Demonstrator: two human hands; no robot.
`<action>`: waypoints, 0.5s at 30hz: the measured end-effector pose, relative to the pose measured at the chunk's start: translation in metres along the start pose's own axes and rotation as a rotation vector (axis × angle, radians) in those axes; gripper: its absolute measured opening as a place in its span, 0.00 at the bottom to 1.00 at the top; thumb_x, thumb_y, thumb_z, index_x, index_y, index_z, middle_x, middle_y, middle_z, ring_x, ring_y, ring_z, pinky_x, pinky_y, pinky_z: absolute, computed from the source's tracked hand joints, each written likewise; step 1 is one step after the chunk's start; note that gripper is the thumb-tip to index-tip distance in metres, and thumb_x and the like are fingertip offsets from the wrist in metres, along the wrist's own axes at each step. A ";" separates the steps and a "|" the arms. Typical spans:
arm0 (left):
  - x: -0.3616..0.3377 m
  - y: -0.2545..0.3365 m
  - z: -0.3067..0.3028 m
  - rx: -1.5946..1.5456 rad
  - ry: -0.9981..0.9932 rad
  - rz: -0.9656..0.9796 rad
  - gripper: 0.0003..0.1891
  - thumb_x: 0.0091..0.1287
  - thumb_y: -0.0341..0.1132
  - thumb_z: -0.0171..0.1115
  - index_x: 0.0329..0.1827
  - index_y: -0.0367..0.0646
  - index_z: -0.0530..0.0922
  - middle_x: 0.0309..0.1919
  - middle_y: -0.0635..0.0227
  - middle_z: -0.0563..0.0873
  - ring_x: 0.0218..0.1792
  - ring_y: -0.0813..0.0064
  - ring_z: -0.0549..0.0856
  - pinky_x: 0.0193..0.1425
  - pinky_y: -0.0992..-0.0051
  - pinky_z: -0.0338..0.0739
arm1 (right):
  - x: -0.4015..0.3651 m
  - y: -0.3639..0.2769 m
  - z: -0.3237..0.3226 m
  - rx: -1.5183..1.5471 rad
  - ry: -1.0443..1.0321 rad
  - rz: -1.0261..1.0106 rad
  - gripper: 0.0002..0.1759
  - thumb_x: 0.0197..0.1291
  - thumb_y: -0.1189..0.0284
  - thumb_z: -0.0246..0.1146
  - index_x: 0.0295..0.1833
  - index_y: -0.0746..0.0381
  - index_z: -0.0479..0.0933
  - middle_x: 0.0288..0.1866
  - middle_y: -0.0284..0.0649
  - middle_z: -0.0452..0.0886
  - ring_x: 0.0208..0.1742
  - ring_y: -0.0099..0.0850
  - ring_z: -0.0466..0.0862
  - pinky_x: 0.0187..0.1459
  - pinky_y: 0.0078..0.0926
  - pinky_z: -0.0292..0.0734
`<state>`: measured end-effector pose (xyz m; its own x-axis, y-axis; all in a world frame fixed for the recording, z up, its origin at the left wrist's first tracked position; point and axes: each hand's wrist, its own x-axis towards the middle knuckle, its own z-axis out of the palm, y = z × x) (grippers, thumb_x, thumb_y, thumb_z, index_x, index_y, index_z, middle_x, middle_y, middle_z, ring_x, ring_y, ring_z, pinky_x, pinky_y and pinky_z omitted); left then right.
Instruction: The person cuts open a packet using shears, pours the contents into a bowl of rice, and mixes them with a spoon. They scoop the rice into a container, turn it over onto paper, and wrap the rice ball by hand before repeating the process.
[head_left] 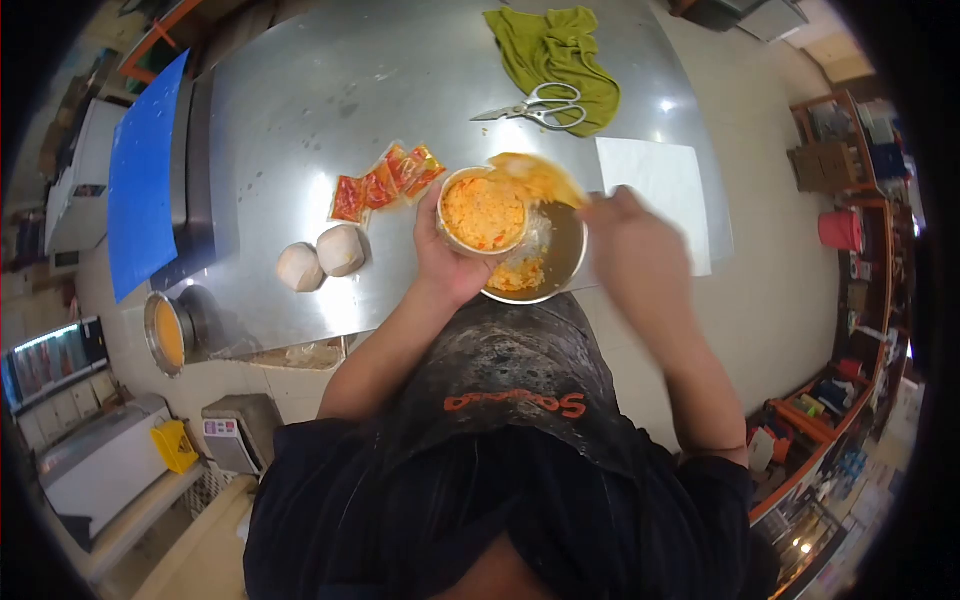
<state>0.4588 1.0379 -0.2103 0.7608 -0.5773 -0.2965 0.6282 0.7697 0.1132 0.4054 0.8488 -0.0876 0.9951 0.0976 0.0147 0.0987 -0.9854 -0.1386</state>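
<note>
a: so, what sits at the far left?

b: a blue board lies along the left edge of the steel table, at about nine o'clock from the middle of the view. below it, toward eight o'clock, a round pot of orange liquid stands off the table's corner.

a: and moving inward?

b: two pale round balls rest on the table, touching each other. at one o'clock from them lies a strip of red and orange sachets.

a: now the hands.

b: the left hand comes up from six o'clock and is wrapped around a small round cup, fingers closed on its wall. the cup is full of orange, crumbly food and is held over the near part of the table. its right side overlaps the rim of a steel bowl, which lies at four o'clock from it and holds a little of the same orange food.

a: and the other hand?

b: the right hand is at three o'clock from the cup and badly blurred. a yellow flap hangs over the cup's upper right rim and reaches toward that hand's fingers. i cannot tell whether they pinch it or stand apart.

a: anything further right or beyond?

b: a white sheet lies flat on the table just behind the right hand. at twelve o'clock from the cup, scissors lie with their handles on a green cloth.
</note>
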 end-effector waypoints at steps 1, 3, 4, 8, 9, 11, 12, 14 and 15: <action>0.002 -0.004 0.007 -0.027 -0.006 -0.044 0.31 0.68 0.61 0.51 0.62 0.48 0.75 0.60 0.63 0.80 0.62 0.62 0.79 0.65 0.56 0.74 | -0.010 -0.023 0.004 -0.159 -0.076 -0.003 0.11 0.59 0.74 0.62 0.46 0.66 0.81 0.43 0.42 0.78 0.36 0.38 0.82 0.33 0.36 0.78; 0.006 -0.010 0.019 0.020 0.100 -0.009 0.31 0.68 0.62 0.51 0.62 0.48 0.75 0.60 0.63 0.80 0.61 0.62 0.79 0.65 0.56 0.74 | -0.030 -0.048 0.035 -0.173 -0.040 -0.161 0.18 0.56 0.77 0.60 0.53 0.66 0.78 0.50 0.42 0.77 0.39 0.38 0.81 0.35 0.36 0.80; 0.007 -0.012 0.023 0.043 0.154 0.011 0.31 0.68 0.62 0.51 0.62 0.48 0.75 0.59 0.63 0.80 0.61 0.62 0.79 0.65 0.57 0.74 | -0.032 -0.047 0.038 -0.123 -0.023 -0.166 0.18 0.56 0.77 0.60 0.54 0.66 0.78 0.48 0.42 0.77 0.38 0.39 0.82 0.34 0.37 0.80; 0.010 -0.011 0.000 0.123 0.079 0.026 0.34 0.66 0.64 0.50 0.64 0.46 0.74 0.61 0.61 0.78 0.63 0.58 0.76 0.66 0.54 0.71 | -0.032 -0.028 0.024 0.032 0.044 -0.035 0.19 0.55 0.76 0.62 0.55 0.67 0.78 0.42 0.44 0.79 0.31 0.41 0.82 0.33 0.37 0.80; 0.007 -0.012 0.000 0.121 0.076 0.022 0.34 0.66 0.64 0.51 0.64 0.47 0.74 0.61 0.62 0.78 0.63 0.59 0.76 0.66 0.54 0.71 | -0.032 -0.021 0.013 0.060 0.060 0.040 0.20 0.55 0.76 0.63 0.55 0.67 0.78 0.41 0.44 0.79 0.29 0.42 0.82 0.33 0.37 0.80; 0.003 -0.012 0.001 0.116 0.066 0.012 0.33 0.66 0.64 0.51 0.64 0.49 0.74 0.62 0.63 0.78 0.63 0.59 0.76 0.66 0.54 0.71 | -0.033 -0.008 -0.003 0.235 0.117 0.179 0.16 0.59 0.76 0.62 0.54 0.67 0.77 0.33 0.45 0.81 0.25 0.45 0.82 0.31 0.36 0.77; 0.002 -0.010 -0.004 0.102 0.016 -0.025 0.32 0.66 0.64 0.50 0.64 0.50 0.75 0.61 0.65 0.79 0.63 0.60 0.77 0.66 0.54 0.71 | -0.036 -0.003 -0.009 0.338 0.109 0.269 0.15 0.61 0.77 0.61 0.53 0.66 0.77 0.32 0.45 0.81 0.25 0.45 0.81 0.31 0.36 0.76; 0.002 -0.010 -0.006 0.062 -0.023 -0.041 0.33 0.66 0.64 0.50 0.64 0.50 0.75 0.61 0.64 0.79 0.63 0.59 0.77 0.66 0.54 0.71 | -0.038 0.004 -0.020 0.663 0.064 0.429 0.10 0.64 0.77 0.59 0.50 0.63 0.75 0.26 0.49 0.80 0.25 0.45 0.80 0.30 0.35 0.72; 0.001 -0.010 -0.007 0.043 -0.042 -0.055 0.33 0.66 0.64 0.50 0.64 0.49 0.74 0.61 0.63 0.79 0.63 0.59 0.77 0.67 0.53 0.71 | -0.040 0.005 -0.012 0.735 0.066 0.410 0.09 0.64 0.77 0.59 0.50 0.63 0.75 0.25 0.50 0.79 0.25 0.45 0.79 0.30 0.35 0.72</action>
<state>0.4524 1.0312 -0.2181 0.7303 -0.6302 -0.2637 0.6752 0.7246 0.1382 0.3662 0.8383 -0.0773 0.9525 -0.2790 -0.1221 -0.2717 -0.5975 -0.7544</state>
